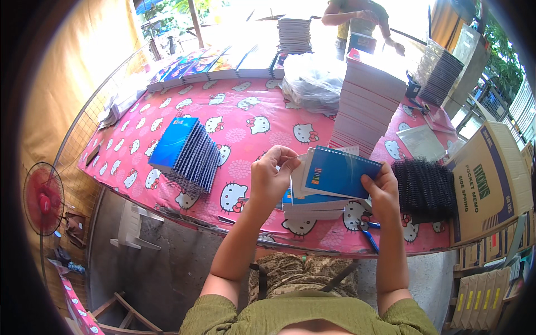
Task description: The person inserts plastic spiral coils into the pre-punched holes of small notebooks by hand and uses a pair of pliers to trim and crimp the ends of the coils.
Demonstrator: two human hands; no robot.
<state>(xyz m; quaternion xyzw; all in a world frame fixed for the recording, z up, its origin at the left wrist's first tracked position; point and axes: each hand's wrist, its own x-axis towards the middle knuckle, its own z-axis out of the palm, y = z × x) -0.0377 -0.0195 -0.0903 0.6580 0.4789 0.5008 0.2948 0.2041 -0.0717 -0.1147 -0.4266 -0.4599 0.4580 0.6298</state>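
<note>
A small blue-covered memo pad (343, 172) with white pages and punched holes along its top edge is tilted in front of me. My right hand (382, 192) is closed on its right edge, thumb on the cover. At its upper left corner, my left hand (276, 172) makes a pinch; what is between the fingertips is too small to make out. Below the pad, a short stack of similar unbound pads (315, 210) lies on the table, partly hidden. Right of my right hand sits a heap of black spiral binding coils (423, 190).
The table wears a pink patterned cover (254, 162). Bound blue notebooks (184, 151) are stacked at left, and a tall paper stack (365, 103) rises behind my hands. Blue-handled pliers (369, 237) lie near the edge. A cardboard box (491, 184) stands right; another person (365, 25) works opposite.
</note>
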